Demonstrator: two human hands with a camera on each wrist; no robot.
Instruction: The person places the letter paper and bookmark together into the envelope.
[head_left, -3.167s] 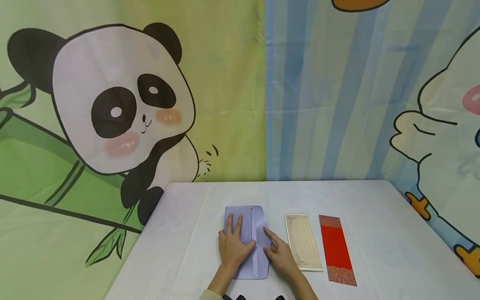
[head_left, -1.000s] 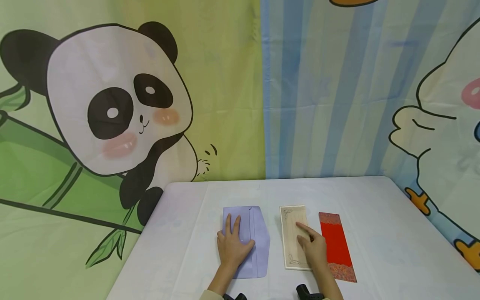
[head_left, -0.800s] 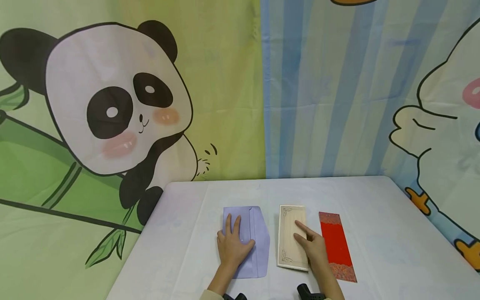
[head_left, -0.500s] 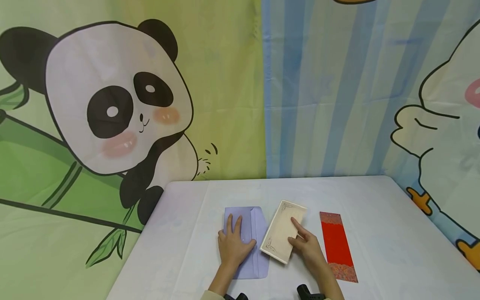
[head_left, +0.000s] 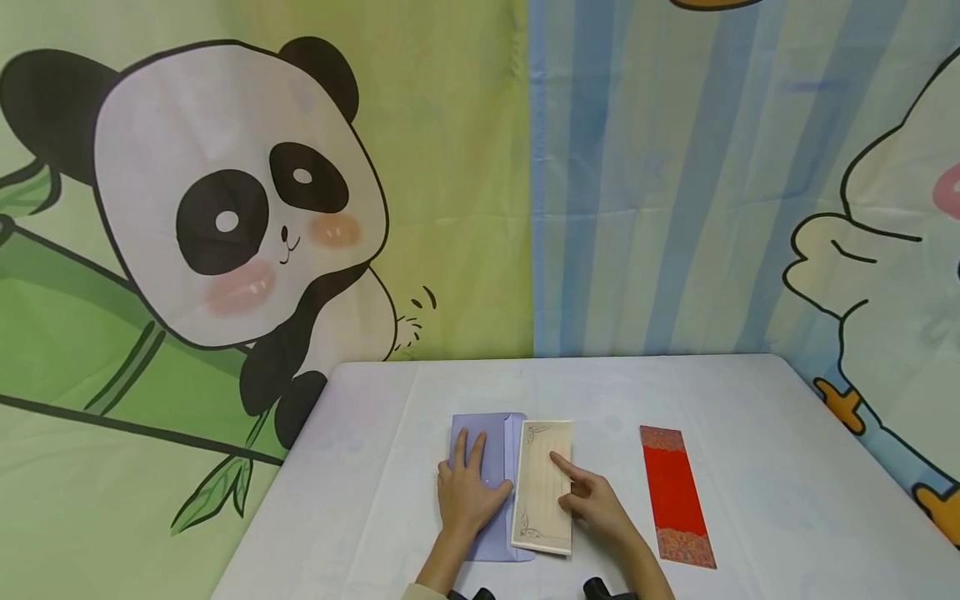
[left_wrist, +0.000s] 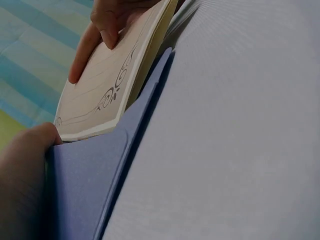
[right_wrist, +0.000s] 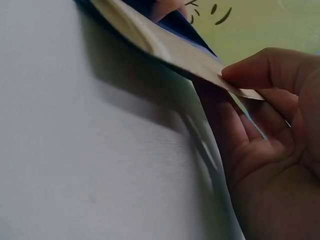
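The cream paper (head_left: 538,483) is over the right-hand part of the lilac envelope (head_left: 496,454), its long axis running from near the person toward the far side of the table (head_left: 360,500), almost parallel to the envelope's own length. Its printed face is turned up, with ruled lines along the length and scroll ornaments at the corners, two of them on the long edge facing the left hand (head_left: 468,497). That edge meets the envelope just beside the left thumb; I cannot tell whether it is tucked under the envelope's edge. The right hand (head_left: 596,500) has its grip on the opposite long side, pinching the paper between thumb and fingers, the fingers underneath in the right wrist view, where a shadow falls on the table below. The left hand's grip is loose and flat, fingers spread on the envelope and pointing away from the person. Well apart to the right lies a red strip (head_left: 674,492) with patterned ends, its long axis also near to far, the near end slanting rightward.
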